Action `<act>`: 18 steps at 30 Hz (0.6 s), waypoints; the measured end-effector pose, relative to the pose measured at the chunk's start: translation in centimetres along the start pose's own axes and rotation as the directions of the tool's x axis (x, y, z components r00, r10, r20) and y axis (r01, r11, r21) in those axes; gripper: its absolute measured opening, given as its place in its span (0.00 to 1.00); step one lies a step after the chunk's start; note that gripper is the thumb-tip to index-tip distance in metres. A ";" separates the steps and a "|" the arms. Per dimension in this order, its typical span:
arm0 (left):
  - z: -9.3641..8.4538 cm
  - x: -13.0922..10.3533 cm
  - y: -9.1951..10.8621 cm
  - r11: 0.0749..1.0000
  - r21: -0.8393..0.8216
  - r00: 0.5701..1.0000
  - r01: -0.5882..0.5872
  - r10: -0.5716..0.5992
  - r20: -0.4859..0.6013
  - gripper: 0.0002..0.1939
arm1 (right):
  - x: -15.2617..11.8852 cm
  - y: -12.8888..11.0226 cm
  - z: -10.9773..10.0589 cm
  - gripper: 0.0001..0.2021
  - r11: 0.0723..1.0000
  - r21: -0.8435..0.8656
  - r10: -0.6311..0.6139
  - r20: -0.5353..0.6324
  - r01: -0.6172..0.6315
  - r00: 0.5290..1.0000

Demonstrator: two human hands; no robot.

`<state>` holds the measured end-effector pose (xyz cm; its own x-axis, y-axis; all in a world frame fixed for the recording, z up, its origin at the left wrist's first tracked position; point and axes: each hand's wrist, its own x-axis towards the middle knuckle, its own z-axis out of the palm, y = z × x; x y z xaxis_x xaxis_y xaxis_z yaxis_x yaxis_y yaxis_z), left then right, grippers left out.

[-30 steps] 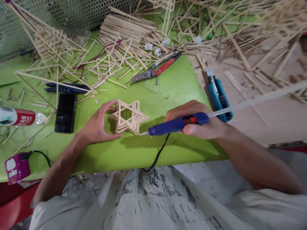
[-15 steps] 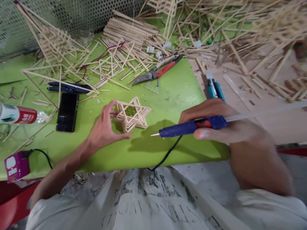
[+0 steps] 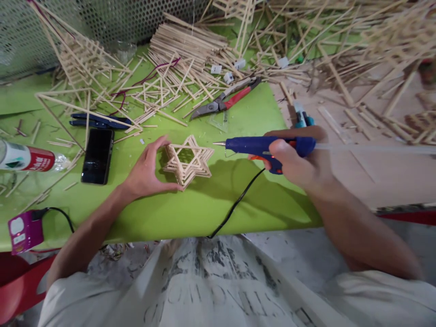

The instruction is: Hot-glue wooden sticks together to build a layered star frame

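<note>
A layered six-pointed star of thin wooden sticks [image 3: 185, 171] rests on the green tabletop [image 3: 190, 213]. My left hand [image 3: 147, 171] is curved around its left side, index fingertip at the upper left point and thumb at the bottom point. In my right hand [image 3: 299, 156] is a blue glue gun [image 3: 250, 144], its metal nozzle aimed left, just right of the star's upper right point and apart from it. A clear glue stick [image 3: 368, 149] sticks out of the gun's back, and a black cord hangs from its handle.
Red-handled pruning shears [image 3: 218, 105] and loose sticks [image 3: 190, 45] lie beyond the star. To the left are a black phone [image 3: 97, 156], blue pliers [image 3: 100, 121], a bottle [image 3: 30, 156] and a purple socket [image 3: 25, 231]. Teal cutters [image 3: 301, 117] lie at the right.
My right hand has moved the glue gun away from me and turned it more upright, so its trigger and handle show. My left thumb now touches the star's bottom point.
</note>
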<state>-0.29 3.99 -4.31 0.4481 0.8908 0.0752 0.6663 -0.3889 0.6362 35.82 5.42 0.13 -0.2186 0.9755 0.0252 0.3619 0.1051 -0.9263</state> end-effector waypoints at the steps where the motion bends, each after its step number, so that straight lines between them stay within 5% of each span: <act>1: 0.2 -0.1 0.1 0.999 0.030 1.000 0.017 -0.016 -0.026 0.72 | 0.0 -0.1 -0.5 0.33 1.000 -0.031 -0.003 0.035 0.004 0.999; 6: 0.6 -0.6 0.3 0.988 0.153 0.994 0.027 -0.010 -0.113 0.74 | 0.1 0.2 -2.7 0.35 0.993 0.012 0.114 0.171 -0.118 0.979; 11: 0.1 -0.8 0.5 0.977 0.214 0.993 -0.016 0.041 -0.114 0.66 | 0.3 0.7 -1.5 0.35 0.989 0.147 -0.083 0.379 0.029 0.922; 18: 0.1 -1.0 0.8 0.940 0.328 0.981 -0.093 0.143 -0.131 0.51 | -0.1 1.6 0.8 0.29 0.961 0.117 -0.272 0.264 0.250 0.925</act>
<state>-0.10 2.75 -3.98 0.4567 0.8492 0.2650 0.7802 -0.5255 0.3394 35.65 5.37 -1.68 -0.5403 0.8228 0.1763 0.1873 0.3219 -0.9281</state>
